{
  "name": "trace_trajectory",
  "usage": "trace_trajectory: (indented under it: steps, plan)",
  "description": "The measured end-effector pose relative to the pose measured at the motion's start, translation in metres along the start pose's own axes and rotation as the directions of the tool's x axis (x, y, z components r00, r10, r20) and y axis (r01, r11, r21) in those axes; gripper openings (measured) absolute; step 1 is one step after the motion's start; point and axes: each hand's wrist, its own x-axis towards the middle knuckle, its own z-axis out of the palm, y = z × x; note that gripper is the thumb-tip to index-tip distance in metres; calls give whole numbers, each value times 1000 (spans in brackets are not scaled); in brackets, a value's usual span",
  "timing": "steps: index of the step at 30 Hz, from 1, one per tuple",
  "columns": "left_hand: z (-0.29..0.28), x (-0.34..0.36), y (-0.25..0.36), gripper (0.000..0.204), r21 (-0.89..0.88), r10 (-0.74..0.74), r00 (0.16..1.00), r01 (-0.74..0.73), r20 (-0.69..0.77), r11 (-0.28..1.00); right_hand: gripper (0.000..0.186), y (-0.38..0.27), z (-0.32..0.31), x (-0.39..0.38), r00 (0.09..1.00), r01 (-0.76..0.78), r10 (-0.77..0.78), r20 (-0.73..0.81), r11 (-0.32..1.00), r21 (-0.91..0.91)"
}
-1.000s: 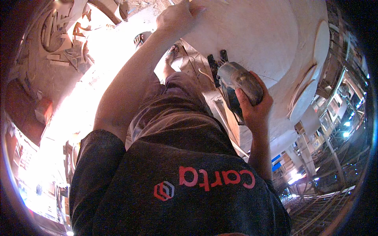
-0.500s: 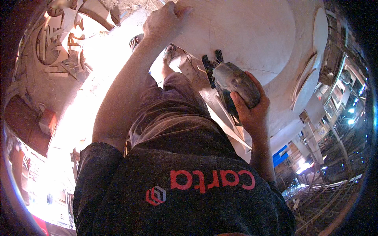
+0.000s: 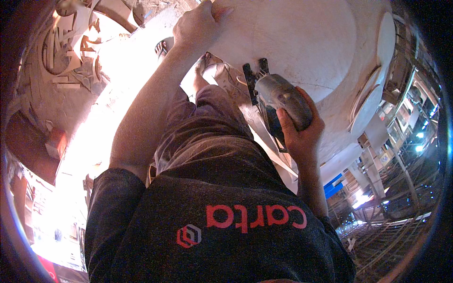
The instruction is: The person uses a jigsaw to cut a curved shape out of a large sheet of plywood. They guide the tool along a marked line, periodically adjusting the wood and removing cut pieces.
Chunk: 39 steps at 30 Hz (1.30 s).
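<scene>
A large pale wooden sheet point(image 3: 292, 37) with a curved line marked on it spreads across the top of the view. At its near edge is a dusty grey jigsaw point(image 3: 283, 101), its black base plate toward the sheet. My right hand point(image 3: 302, 127) wraps around the jigsaw's body, thumb on the near side and fingers on the far side. Farther off, my left hand point(image 3: 196, 28) grips the sheet's left edge, one finger or thumb stretched over its top. Its other fingers are partly hidden. The blade and its contact with the wood cannot be made out.
Curved wood offcuts point(image 3: 71, 52) lie piled on the floor at the far left. Rounded pale panels point(image 3: 367, 108) sit along the right side. My sandalled foot point(image 3: 163, 47) shows below the left arm. Bright sunlight washes out the floor at left.
The view has shifted very slightly. Both hands keep their hold, and the jigsaw stays at nearly the same place by the sheet's edge.
</scene>
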Motion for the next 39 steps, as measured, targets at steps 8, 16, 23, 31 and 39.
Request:
trace_trajectory:
  steps: [8,16,23,31,39]
  plan:
    - [-9,-7,12,50,-60,-34,999,33,-8,998,59,-3,4,0,997,-76,76,1,993,93]
    - [-5,-6,7,50,-37,-18,999,17,-27,999,61,-2,2,3,997,-71,71,9,996,57]
    - [-5,-6,6,50,-58,-31,1000,31,2,998,59,-3,4,5,999,-54,55,-3,997,56]
    - [-11,-11,8,49,-120,3,1000,-5,-12,993,57,-11,6,8,997,-79,78,12,992,103]
    - [-12,-8,9,50,-32,-51,998,51,24,998,59,-12,7,13,999,-52,51,14,995,84]
